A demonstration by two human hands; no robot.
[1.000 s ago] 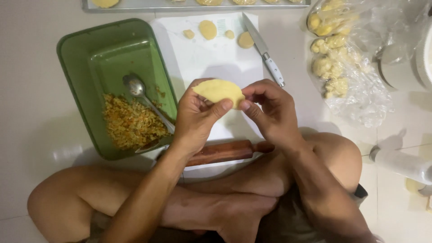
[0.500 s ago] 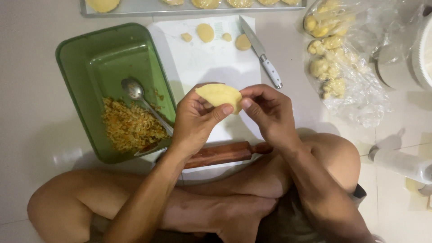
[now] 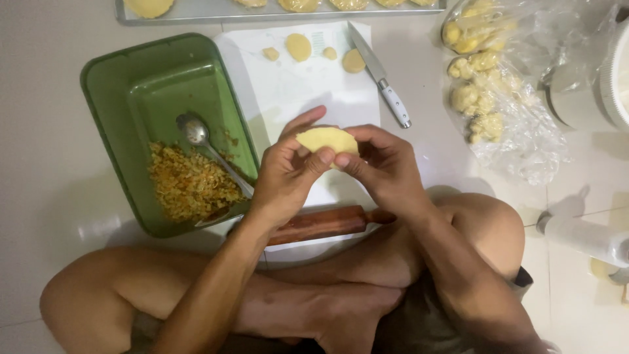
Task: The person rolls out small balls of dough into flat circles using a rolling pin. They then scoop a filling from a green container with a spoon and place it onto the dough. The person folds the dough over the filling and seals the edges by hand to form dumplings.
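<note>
Both hands hold one folded piece of yellow dough (image 3: 325, 139) above a white sheet (image 3: 301, 85) on the floor. My left hand (image 3: 287, 172) cups it from the left, thumb pressed on its near edge. My right hand (image 3: 385, 167) pinches the same edge from the right. A green rectangular tub (image 3: 141, 78) lies left of my hands, with orange-yellow chopped filling (image 3: 190, 183) and a metal spoon (image 3: 203, 141) in it. A wooden rolling pin (image 3: 324, 224) rests just below my wrists.
A white-handled knife (image 3: 383, 78) and small dough discs (image 3: 299, 46) lie on the sheet's far end. A metal tray (image 3: 216, 12) with shaped pieces runs along the top. A clear bag of dough lumps (image 3: 485, 92) sits right. My crossed legs (image 3: 367, 262) fill the foreground.
The dough has stayed between both hands while the fingers shifted along its edge. The camera view has drifted slightly, so everything sits a little lower in frame.
</note>
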